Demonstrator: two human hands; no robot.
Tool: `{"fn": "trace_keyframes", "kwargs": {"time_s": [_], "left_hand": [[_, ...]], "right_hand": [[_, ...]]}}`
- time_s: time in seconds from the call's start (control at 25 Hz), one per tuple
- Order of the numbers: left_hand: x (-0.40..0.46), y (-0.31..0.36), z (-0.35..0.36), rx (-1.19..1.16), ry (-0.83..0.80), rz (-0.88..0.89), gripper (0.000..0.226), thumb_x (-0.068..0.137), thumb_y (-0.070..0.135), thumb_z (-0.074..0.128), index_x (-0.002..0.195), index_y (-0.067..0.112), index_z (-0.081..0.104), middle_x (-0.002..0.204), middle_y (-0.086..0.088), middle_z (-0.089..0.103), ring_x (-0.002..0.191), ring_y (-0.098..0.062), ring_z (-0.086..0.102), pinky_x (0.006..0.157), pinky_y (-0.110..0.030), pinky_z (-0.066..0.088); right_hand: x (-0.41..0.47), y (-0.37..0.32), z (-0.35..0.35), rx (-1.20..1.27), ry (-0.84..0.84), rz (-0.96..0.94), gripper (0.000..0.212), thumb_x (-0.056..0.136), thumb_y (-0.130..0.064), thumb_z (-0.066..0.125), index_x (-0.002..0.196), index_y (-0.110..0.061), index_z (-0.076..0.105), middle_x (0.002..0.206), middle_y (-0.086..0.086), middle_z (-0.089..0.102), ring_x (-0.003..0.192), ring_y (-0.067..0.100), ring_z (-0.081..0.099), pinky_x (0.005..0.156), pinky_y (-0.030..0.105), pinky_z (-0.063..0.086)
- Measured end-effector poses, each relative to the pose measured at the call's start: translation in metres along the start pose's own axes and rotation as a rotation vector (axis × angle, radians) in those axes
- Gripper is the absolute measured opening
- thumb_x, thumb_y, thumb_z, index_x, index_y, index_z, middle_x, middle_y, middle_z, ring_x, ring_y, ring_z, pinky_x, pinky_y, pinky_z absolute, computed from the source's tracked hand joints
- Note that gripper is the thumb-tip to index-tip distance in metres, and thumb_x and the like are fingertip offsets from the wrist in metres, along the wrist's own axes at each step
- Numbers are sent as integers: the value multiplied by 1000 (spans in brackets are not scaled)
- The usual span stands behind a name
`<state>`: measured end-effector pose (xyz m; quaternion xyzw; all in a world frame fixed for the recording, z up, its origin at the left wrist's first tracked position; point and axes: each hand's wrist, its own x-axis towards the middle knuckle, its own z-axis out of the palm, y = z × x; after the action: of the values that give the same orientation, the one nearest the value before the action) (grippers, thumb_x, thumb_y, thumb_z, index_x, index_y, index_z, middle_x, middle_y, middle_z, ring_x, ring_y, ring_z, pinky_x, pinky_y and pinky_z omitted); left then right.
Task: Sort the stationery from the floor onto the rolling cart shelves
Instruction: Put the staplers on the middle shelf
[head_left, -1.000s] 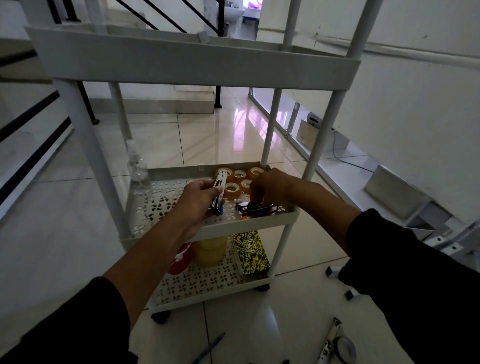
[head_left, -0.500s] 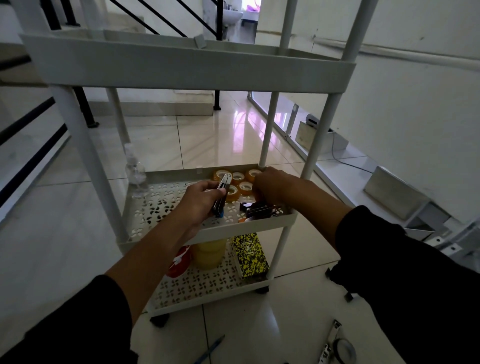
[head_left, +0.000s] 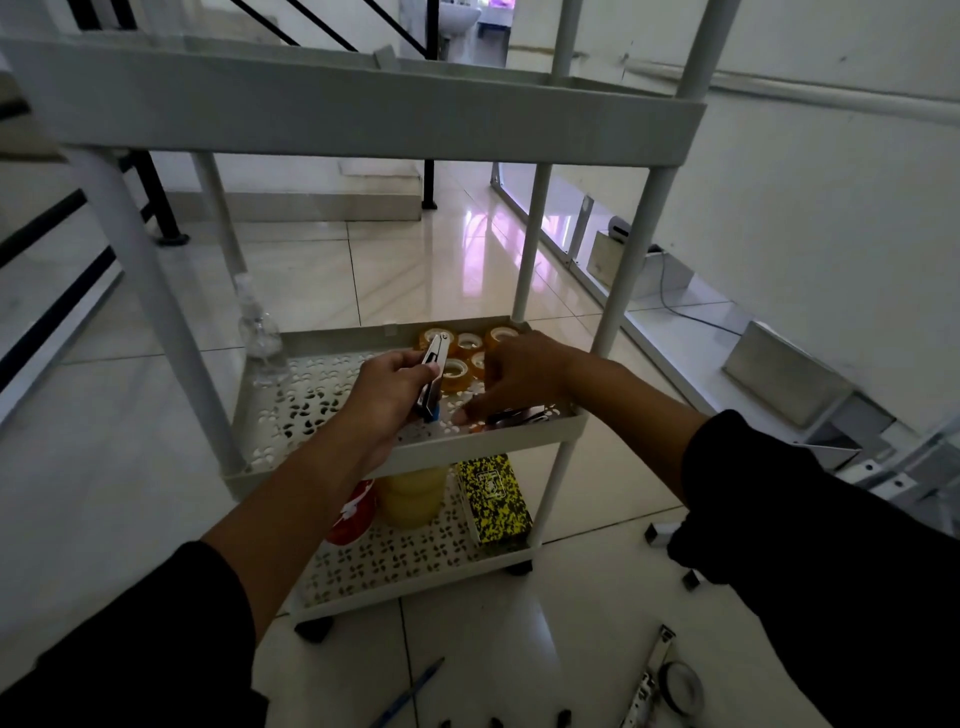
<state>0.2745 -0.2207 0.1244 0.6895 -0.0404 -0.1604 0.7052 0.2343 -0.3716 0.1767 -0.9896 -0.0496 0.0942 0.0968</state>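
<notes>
Gripped a stapler (head_left: 431, 382) in the left hand (head_left: 387, 397), fingers curled round its middle, nose tipped up toward the tape rolls (head_left: 457, 353) and blue tail low over the middle shelf (head_left: 311, 415) of the rolling cart (head_left: 358, 119). Judged as stiff metal and plastic, light enough for one hand, smooth-sided but not slippery in a full wrap; hinged, so likely best held across both arms at mid-length, away from the staple mouth. Reached with the right hand (head_left: 519, 376) over the shelf's near right corner, fingertips (head_left: 467, 413) pointed down, touching or just above the perforated floor beside a dark stapler (head_left: 519, 415) lying flat against the front lip; could not tell whether pinching anything there. Crowded at the back right by the cluster of amber tape rolls, standing close together and easy to nudge. Left open floor on the shelf's left half, apart from a clear spray bottle (head_left: 262, 343) upright at the far left corner. Held below, on the bottom shelf (head_left: 395, 566): a red tape roll (head_left: 353, 514), a stack of pale yellow rolls (head_left: 410, 493) and a yellow-and-black speckled box (head_left: 493, 499). Hemmed the reach between the cart's posts and under the top shelf. Waiting on the tiled floor (head_left: 467, 649): a blue pen (head_left: 408, 693), a nail clipper (head_left: 649, 675), a dark tape ring (head_left: 680, 688) and small binder clips (head_left: 657, 535).
</notes>
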Motion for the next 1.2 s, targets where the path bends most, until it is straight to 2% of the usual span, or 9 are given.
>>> {"fn": "trace_keyframes", "kwargs": {"time_s": [0.16,0.32,0.44,0.56,0.72,0.8,0.88,1.04,1.2], "left_hand": [[0,0,0,3,1,-1,22,94,9,54,115,6,61,92,-10,61,77,-21,59,75,-36,52],[0,0,0,22,-13,-10,27,94,10,54,119,3,60,95,-12,62,78,-21,59,72,-35,52],[-2,0,0,55,-50,-10,27,93,10,55,119,4,62,94,-11,63,80,-22,60,67,-29,52],[-4,6,3,75,-99,9,25,93,10,57,116,6,63,93,-7,66,78,-16,61,65,-25,51],[1,20,14,136,-105,54,14,88,12,64,102,11,65,100,-4,65,91,-19,61,78,-33,53],[2,25,19,129,-174,40,15,87,12,65,101,10,67,102,-7,67,99,-23,62,87,-37,51],[3,28,22,86,-241,-11,26,87,12,63,112,3,63,112,-14,65,106,-26,61,93,-38,51],[5,25,27,-48,-238,-95,38,89,11,61,123,-1,51,121,-18,59,108,-28,62,76,-30,59],[1,17,25,57,-210,-64,24,95,18,54,114,4,58,104,-12,65,87,-17,66,60,-21,54]], "right_hand": [[-3,-3,-1,-50,-50,36,47,82,-48,67,110,-11,60,69,-14,35,71,8,40,54,14,23],[-1,-4,-2,-34,-86,98,31,81,-47,69,84,-20,55,72,-8,44,75,13,47,52,16,31],[-6,-5,-8,-59,-83,81,42,88,-40,63,115,-9,57,98,2,58,88,14,51,64,16,41],[-9,-3,-19,-117,33,129,31,95,-21,54,121,-3,55,116,11,62,102,23,61,87,25,46],[-6,5,-26,-88,253,141,37,93,-12,54,129,-7,49,127,16,53,109,28,55,78,26,43],[-9,6,-30,-19,227,80,50,87,-8,62,134,-14,45,129,13,52,114,26,52,80,24,40],[-12,6,-29,-119,182,6,46,83,-8,68,126,-15,52,123,9,57,110,23,54,82,25,43],[-5,10,-14,-255,171,-16,34,85,-11,66,118,-15,61,109,7,63,95,21,64,82,31,54],[-7,12,-9,-339,167,-8,30,87,-5,61,117,-9,60,109,9,60,90,22,64,70,26,49]]}}
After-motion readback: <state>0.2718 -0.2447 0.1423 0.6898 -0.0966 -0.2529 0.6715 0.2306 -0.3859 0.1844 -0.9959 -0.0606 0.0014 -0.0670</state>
